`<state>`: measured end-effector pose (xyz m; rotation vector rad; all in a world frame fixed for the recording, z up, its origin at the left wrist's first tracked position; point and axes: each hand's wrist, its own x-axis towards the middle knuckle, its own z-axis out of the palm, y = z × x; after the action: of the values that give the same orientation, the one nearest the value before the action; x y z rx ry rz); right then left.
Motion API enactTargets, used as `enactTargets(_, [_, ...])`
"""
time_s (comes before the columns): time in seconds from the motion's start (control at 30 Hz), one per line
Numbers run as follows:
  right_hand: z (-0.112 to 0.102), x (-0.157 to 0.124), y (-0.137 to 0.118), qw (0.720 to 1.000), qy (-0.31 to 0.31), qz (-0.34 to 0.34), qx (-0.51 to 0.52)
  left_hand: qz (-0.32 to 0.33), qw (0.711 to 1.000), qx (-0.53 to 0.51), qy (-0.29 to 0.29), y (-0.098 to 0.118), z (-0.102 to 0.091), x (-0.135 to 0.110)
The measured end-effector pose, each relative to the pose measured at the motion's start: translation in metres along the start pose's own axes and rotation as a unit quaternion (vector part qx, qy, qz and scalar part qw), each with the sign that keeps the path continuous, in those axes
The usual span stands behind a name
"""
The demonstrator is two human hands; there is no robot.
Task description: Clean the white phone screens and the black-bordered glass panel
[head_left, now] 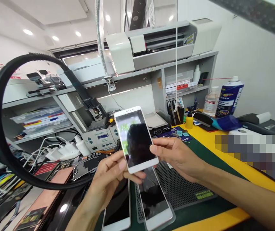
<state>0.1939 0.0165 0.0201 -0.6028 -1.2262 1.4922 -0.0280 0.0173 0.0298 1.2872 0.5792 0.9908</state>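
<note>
We are holding a white smartphone [135, 139] mid-view above a green bench mat [195, 211], its dark glossy glass showing reflections, with a second white phone [153, 195] lying at 6 o'clock. Our left hand [108, 183] at 7 o'clock and right hand [176, 157] at 3 o'clock are gripping its edges narrowly.

The smartphone [135, 139] is showing a white frame around dark, glossy glass. The counter [226, 157] is gleaming yellow beside a green mat [197, 210], a mesh pad [178, 183] is showing a dark dotted pattern, and a spray can [230, 96] is displaying blue and white.
</note>
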Motion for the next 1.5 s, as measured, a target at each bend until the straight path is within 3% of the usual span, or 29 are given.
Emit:
enactTargets(0.1, [0.008, -0.003, 0.004, 0.999, -0.005, 0.037, -0.025, 0.076, 0.993, -0.011, 0.094, -0.004, 0.006, 0.002])
enactTargets(0.23, [0.019, -0.006, 0.012, 0.996, -0.034, 0.064, -0.057, -0.014, 0.98, -0.13, 0.147, -0.01, 0.022, 0.003])
enactTargets(0.3, [0.024, -0.008, 0.015, 0.994, -0.011, 0.039, -0.104, -0.023, 0.974, -0.157, 0.159, -0.014, 0.028, 0.003])
enactTargets(0.4, [0.028, -0.01, 0.02, 0.973, 0.066, -0.034, -0.22, 0.029, 0.968, -0.165, 0.186, -0.018, 0.032, 0.003])
enactTargets(0.53, [0.03, -0.011, 0.026, 0.931, 0.099, -0.109, -0.334, 0.068, 0.97, -0.135, 0.191, -0.023, 0.033, 0.004])
enactTargets(0.7, [0.03, -0.009, 0.032, 0.902, 0.111, -0.16, -0.385, 0.129, 0.964, -0.032, 0.232, -0.03, 0.032, 0.006])
enactTargets(0.9, [0.028, -0.01, 0.036, 0.878, 0.12, -0.212, -0.413, 0.139, 0.959, 0.046, 0.245, -0.037, 0.026, 0.008])
enactTargets(1.27, [0.028, -0.015, 0.034, 0.872, 0.116, -0.243, -0.409, 0.134, 0.961, 0.024, 0.24, -0.037, 0.026, 0.009])
enactTargets(1.5, [0.027, -0.018, 0.029, 0.914, 0.084, -0.188, -0.35, 0.102, 0.97, -0.042, 0.218, -0.034, 0.024, 0.01])
